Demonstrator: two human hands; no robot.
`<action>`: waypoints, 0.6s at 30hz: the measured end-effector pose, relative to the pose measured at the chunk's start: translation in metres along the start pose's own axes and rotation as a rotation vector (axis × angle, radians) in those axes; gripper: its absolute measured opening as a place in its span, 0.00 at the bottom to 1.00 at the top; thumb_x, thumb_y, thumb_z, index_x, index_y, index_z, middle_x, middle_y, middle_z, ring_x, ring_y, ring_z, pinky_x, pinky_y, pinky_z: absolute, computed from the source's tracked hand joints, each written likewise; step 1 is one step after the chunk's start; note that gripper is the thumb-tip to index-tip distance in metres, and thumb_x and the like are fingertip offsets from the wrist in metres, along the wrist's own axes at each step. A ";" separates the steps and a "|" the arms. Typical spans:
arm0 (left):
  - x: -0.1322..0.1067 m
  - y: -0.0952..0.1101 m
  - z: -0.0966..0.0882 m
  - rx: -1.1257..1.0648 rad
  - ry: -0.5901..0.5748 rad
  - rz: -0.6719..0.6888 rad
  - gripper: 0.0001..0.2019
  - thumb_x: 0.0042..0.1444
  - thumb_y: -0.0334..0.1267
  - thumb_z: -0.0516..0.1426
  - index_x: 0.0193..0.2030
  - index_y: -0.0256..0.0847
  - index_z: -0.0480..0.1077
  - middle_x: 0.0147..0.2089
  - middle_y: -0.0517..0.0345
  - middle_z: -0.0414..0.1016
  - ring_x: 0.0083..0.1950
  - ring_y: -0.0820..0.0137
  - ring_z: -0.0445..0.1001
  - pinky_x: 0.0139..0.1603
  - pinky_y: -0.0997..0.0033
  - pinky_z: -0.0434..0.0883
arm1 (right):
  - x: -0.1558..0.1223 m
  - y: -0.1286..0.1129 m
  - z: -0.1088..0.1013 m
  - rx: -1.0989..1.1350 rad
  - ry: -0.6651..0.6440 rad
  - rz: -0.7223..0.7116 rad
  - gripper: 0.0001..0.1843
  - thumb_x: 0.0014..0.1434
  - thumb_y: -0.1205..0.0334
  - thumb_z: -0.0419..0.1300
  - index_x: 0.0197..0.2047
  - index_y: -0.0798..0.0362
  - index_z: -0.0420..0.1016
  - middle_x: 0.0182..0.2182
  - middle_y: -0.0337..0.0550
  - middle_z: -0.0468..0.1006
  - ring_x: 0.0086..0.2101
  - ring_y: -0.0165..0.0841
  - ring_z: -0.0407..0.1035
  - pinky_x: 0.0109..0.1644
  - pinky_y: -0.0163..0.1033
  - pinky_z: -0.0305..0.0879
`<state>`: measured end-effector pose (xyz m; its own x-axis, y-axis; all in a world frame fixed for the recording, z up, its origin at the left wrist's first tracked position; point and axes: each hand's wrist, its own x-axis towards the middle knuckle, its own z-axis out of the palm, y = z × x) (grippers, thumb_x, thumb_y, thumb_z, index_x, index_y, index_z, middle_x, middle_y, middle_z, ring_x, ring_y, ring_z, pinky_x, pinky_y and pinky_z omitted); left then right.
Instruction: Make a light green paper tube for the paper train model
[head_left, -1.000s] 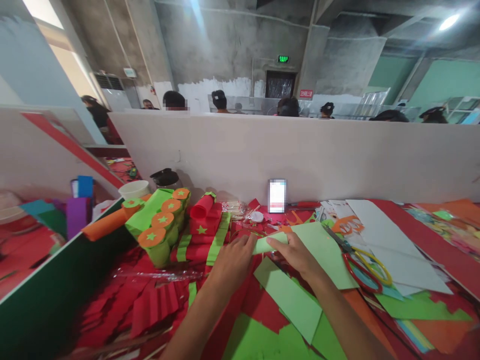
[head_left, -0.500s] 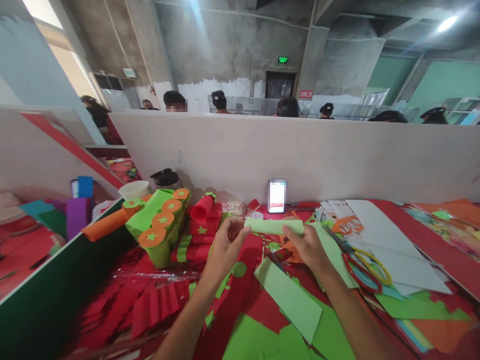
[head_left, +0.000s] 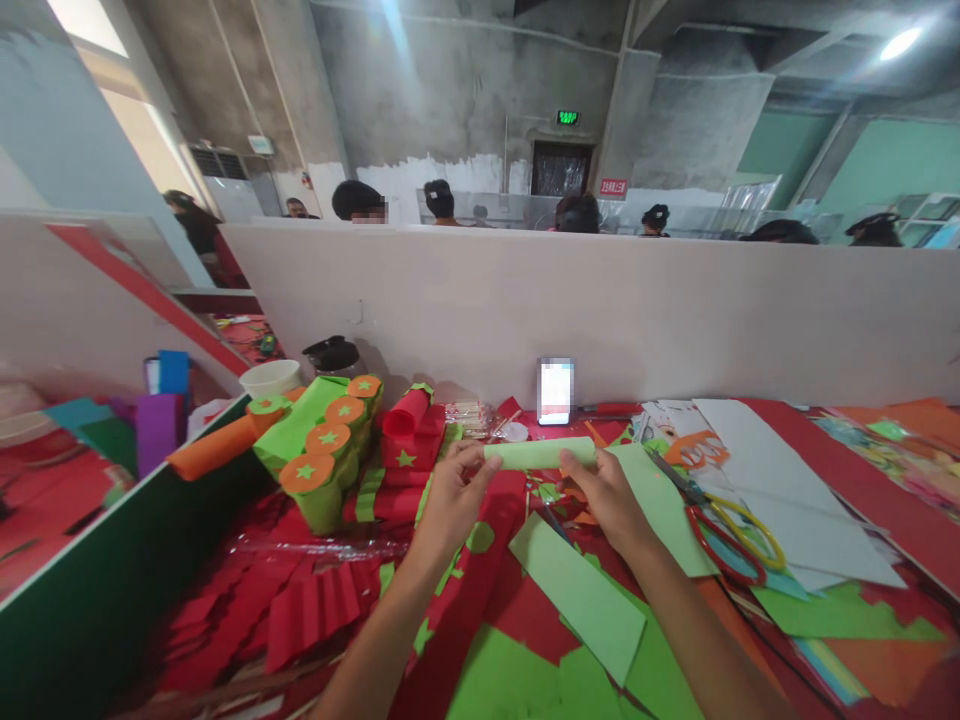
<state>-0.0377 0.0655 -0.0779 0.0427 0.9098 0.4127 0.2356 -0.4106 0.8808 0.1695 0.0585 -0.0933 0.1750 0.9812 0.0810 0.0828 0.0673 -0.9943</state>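
Observation:
A pale green paper strip (head_left: 531,455), folded or rolled lengthwise, is held level above the table. My left hand (head_left: 459,485) pinches its left end, thumb in front. On the right end my right hand (head_left: 600,485) grips it the same way, with the fingers behind the paper hidden. Below lies a flat pale green paper rectangle (head_left: 581,600) on brighter green sheets (head_left: 510,680). Close to my right forearm is a larger pale green sheet (head_left: 656,510), with red-handled scissors (head_left: 724,550) and yellow-handled scissors (head_left: 750,530) beside it.
Green paper rolls with orange star tops (head_left: 307,475) stand left of my hands, near red star-marked pieces (head_left: 409,455). Folded red paper (head_left: 315,610) covers the front left. A phone (head_left: 555,392) leans on the white partition (head_left: 450,310). White sheets (head_left: 795,490) lie at right.
My right hand has shifted slightly left along the pale green strip, and the strip's visible right end sits a little further left. The left hand keeps its grip.

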 end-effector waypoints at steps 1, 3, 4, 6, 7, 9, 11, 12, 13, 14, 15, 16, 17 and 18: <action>0.000 0.000 0.000 -0.007 0.004 -0.004 0.15 0.55 0.46 0.57 0.23 0.42 0.64 0.32 0.57 0.66 0.42 0.65 0.67 0.44 0.69 0.65 | 0.001 0.002 0.000 0.020 0.009 0.009 0.24 0.48 0.39 0.66 0.35 0.52 0.73 0.26 0.41 0.77 0.27 0.37 0.72 0.28 0.38 0.68; -0.001 -0.002 0.001 -0.016 0.007 -0.016 0.14 0.55 0.45 0.57 0.23 0.41 0.65 0.34 0.57 0.67 0.43 0.65 0.67 0.45 0.69 0.65 | 0.001 0.003 0.001 0.042 0.005 0.018 0.25 0.47 0.39 0.66 0.35 0.52 0.73 0.26 0.41 0.77 0.28 0.37 0.72 0.30 0.39 0.69; -0.001 -0.004 0.001 -0.018 0.009 -0.022 0.14 0.56 0.45 0.57 0.23 0.41 0.65 0.35 0.57 0.68 0.43 0.65 0.68 0.45 0.69 0.65 | 0.000 0.002 0.001 0.041 -0.004 0.022 0.25 0.47 0.39 0.66 0.36 0.52 0.73 0.26 0.41 0.77 0.28 0.37 0.72 0.30 0.39 0.69; -0.001 -0.006 0.001 -0.020 0.011 -0.035 0.15 0.57 0.46 0.56 0.24 0.41 0.65 0.36 0.56 0.68 0.43 0.65 0.68 0.45 0.70 0.66 | -0.002 0.000 0.000 0.028 -0.028 0.028 0.24 0.49 0.39 0.66 0.37 0.52 0.73 0.27 0.41 0.77 0.29 0.37 0.72 0.30 0.38 0.69; -0.001 -0.007 0.001 -0.020 0.015 -0.041 0.15 0.57 0.47 0.56 0.24 0.41 0.66 0.37 0.56 0.69 0.43 0.65 0.69 0.45 0.70 0.66 | -0.003 -0.001 0.000 0.020 -0.040 0.029 0.24 0.50 0.39 0.65 0.38 0.52 0.73 0.27 0.41 0.78 0.29 0.37 0.72 0.30 0.38 0.68; -0.001 -0.006 0.001 -0.028 0.024 -0.050 0.15 0.57 0.47 0.56 0.24 0.41 0.67 0.37 0.55 0.69 0.43 0.65 0.69 0.44 0.70 0.67 | -0.005 -0.004 0.000 0.012 -0.064 0.022 0.23 0.51 0.40 0.65 0.39 0.52 0.73 0.27 0.41 0.78 0.29 0.37 0.72 0.30 0.38 0.68; -0.001 -0.005 0.002 -0.052 0.027 -0.064 0.14 0.57 0.46 0.56 0.26 0.41 0.69 0.36 0.56 0.70 0.41 0.66 0.69 0.42 0.71 0.68 | -0.007 -0.007 0.000 0.014 -0.090 0.007 0.22 0.53 0.41 0.64 0.39 0.52 0.72 0.28 0.41 0.78 0.30 0.36 0.73 0.31 0.37 0.69; -0.001 -0.003 0.002 -0.072 0.021 -0.080 0.13 0.57 0.46 0.56 0.27 0.41 0.70 0.36 0.56 0.70 0.39 0.67 0.69 0.40 0.71 0.69 | -0.008 -0.009 0.001 0.013 -0.106 0.006 0.21 0.54 0.41 0.63 0.39 0.52 0.72 0.28 0.41 0.78 0.31 0.36 0.73 0.31 0.37 0.69; -0.002 -0.002 0.003 -0.095 0.009 -0.101 0.12 0.57 0.47 0.57 0.29 0.41 0.71 0.34 0.57 0.70 0.37 0.68 0.69 0.38 0.72 0.69 | -0.009 -0.010 0.001 0.011 -0.124 0.010 0.21 0.55 0.42 0.62 0.39 0.51 0.71 0.29 0.41 0.78 0.31 0.36 0.73 0.31 0.37 0.69; -0.002 -0.002 0.003 -0.119 -0.005 -0.127 0.12 0.57 0.47 0.56 0.31 0.41 0.72 0.33 0.58 0.70 0.35 0.69 0.69 0.36 0.72 0.70 | -0.009 -0.010 0.001 0.010 -0.139 0.019 0.20 0.56 0.42 0.61 0.40 0.51 0.70 0.29 0.41 0.78 0.31 0.36 0.74 0.31 0.36 0.69; -0.002 -0.001 0.004 -0.143 -0.020 -0.151 0.12 0.57 0.48 0.56 0.33 0.40 0.72 0.31 0.59 0.70 0.34 0.69 0.69 0.35 0.73 0.70 | -0.010 -0.010 0.001 0.010 -0.148 0.035 0.20 0.57 0.42 0.61 0.41 0.51 0.70 0.30 0.41 0.78 0.32 0.37 0.74 0.30 0.36 0.69; -0.003 -0.001 0.004 -0.164 -0.033 -0.171 0.13 0.57 0.48 0.56 0.34 0.40 0.72 0.31 0.59 0.70 0.33 0.70 0.69 0.34 0.73 0.70 | -0.010 -0.010 0.001 0.010 -0.154 0.058 0.21 0.57 0.42 0.61 0.41 0.50 0.69 0.30 0.41 0.78 0.32 0.37 0.75 0.28 0.36 0.69; -0.003 0.000 0.004 -0.181 -0.043 -0.183 0.13 0.57 0.49 0.56 0.35 0.40 0.72 0.31 0.60 0.70 0.33 0.70 0.69 0.34 0.73 0.71 | -0.010 -0.009 0.001 0.010 -0.158 0.080 0.21 0.56 0.41 0.61 0.42 0.50 0.69 0.30 0.42 0.79 0.31 0.38 0.75 0.26 0.35 0.69; -0.003 0.000 0.005 -0.195 -0.047 -0.187 0.13 0.57 0.49 0.56 0.34 0.40 0.71 0.31 0.60 0.70 0.33 0.70 0.69 0.34 0.73 0.71 | -0.010 -0.007 0.001 0.008 -0.159 0.093 0.22 0.56 0.41 0.61 0.42 0.50 0.69 0.30 0.42 0.78 0.31 0.38 0.75 0.25 0.35 0.68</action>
<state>-0.0333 0.0630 -0.0809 0.0625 0.9709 0.2312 0.0522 -0.2345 0.9707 0.1665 0.0483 -0.0867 0.0242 0.9995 -0.0222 0.0654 -0.0237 -0.9976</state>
